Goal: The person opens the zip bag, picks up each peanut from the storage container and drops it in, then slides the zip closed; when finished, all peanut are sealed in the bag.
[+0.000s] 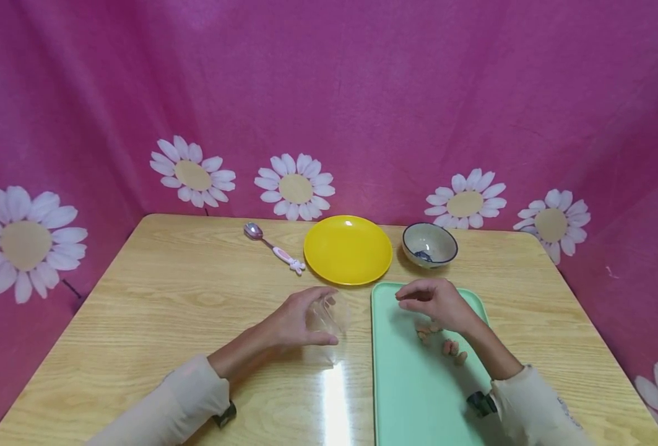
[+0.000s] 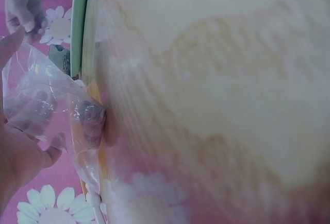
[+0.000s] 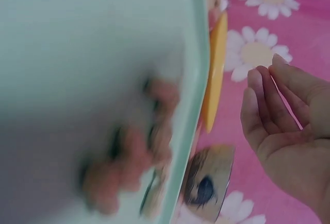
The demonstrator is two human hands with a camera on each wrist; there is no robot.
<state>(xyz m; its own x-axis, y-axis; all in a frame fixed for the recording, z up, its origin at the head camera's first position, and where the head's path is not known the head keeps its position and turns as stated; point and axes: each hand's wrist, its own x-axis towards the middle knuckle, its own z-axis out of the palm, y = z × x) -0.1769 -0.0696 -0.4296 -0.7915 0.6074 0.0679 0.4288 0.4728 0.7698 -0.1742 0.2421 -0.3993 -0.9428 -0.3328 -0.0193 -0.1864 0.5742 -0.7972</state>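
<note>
My left hand (image 1: 298, 319) is over the table left of the tray, thumb and fingers spread round a crinkled clear plastic bag (image 1: 325, 314). In the left wrist view the bag (image 2: 49, 80) bulges between the thumb and fingers, and a dark patch shows at its lower end; I cannot tell if it lies inside. My right hand (image 1: 437, 303) hovers over the far part of the light green tray (image 1: 412, 396), fingers bent and tips near the thumb. Nothing shows clearly between those fingertips. Several brown, knobbly pieces like unshelled peanuts (image 1: 451, 348) lie on the tray below it.
A yellow plate (image 1: 348, 251) sits behind the tray. Left of it lies a spoon (image 1: 275, 249) with a pink-and-white rabbit handle. At the right back stands a dark-rimmed bowl (image 1: 430, 244). A pink curtain with daisies (image 1: 329, 111) hangs behind the wooden table (image 1: 184, 291).
</note>
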